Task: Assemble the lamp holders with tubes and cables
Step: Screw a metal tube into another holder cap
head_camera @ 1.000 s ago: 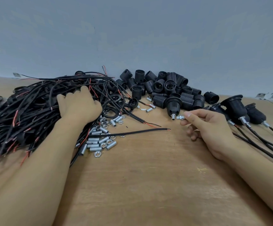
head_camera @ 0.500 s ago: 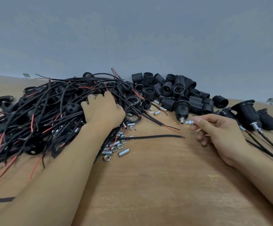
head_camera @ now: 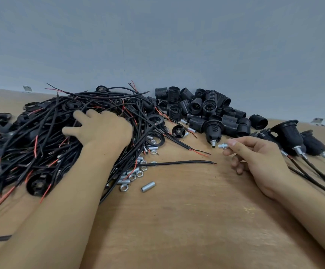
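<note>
The left hand (head_camera: 101,129) lies palm down on the big tangle of black cables (head_camera: 41,136) at the left of the wooden counter (head_camera: 177,220), its fingers spread and reaching in among the strands; whether any of them has closed round a cable cannot be told, since the tips are buried in the pile. The right hand (head_camera: 254,158) hovers over the counter to the right of centre, its grip narrow — thumb and forefinger pinch a short threaded metal tube (head_camera: 223,146) with a nut on it, pointing left. Just beside that tube's free end stands a black lamp holder (head_camera: 213,130), tilted, with its own metal stub aimed down toward the counter; the two are near but apart. Behind it is a heap of black threaded holder shells (head_camera: 200,107) against the grey wall (head_camera: 177,45). Loose tubes and nuts (head_camera: 136,175) are scattered on the counter beside the left forearm, one tube (head_camera: 148,186) lying a little apart from the rest. At the far right lie finished holders (head_camera: 289,136) with cables running out of them — side by side, toward the counter's near edge.
</note>
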The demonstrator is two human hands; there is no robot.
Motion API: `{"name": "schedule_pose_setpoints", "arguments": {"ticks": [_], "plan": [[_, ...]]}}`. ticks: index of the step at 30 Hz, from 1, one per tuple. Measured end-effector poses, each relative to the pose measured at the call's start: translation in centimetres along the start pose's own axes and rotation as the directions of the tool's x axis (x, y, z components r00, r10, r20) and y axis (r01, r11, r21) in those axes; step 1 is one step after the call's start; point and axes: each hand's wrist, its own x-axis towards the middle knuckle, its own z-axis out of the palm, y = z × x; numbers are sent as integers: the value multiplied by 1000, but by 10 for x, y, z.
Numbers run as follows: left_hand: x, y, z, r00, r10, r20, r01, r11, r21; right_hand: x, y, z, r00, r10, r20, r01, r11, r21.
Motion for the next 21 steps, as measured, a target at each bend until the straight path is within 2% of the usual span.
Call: {"name": "schedule_pose_setpoints", "arguments": {"ticks": [4,8,10,12,16,19,21], "plan": [[-3,2,-1,996,-23,89,20,999,37,0,-1,0,1000,3,-1,-3,1000,-1],[1,-5,-8,997,-63,46,66,995,-74,-1,-2,1,1000,0,1,0,1000,-1],[1,-10,-10,999,-42,-1,42,987,-158,-1,-2,1,1000,-5,2,5,1000,-3],[1,-13,-11,998,4,-57,-16,975,-221,-1,-2,1,1000,-3,4,3,1000,-1],[1,-13,-13,972,161,-173,-200,951,-235,0,-2,1,1000,-7,4,7,1000,-5],[-5,-10,-18,919,196,-342,-338,838,-429,-1,-2,0,1000,-7,6,7,1000,-9],[-11,-5,-19,861,252,-443,-458,763,-457,-1,-2,0,1000,-7,6,7,1000,-9]]}}
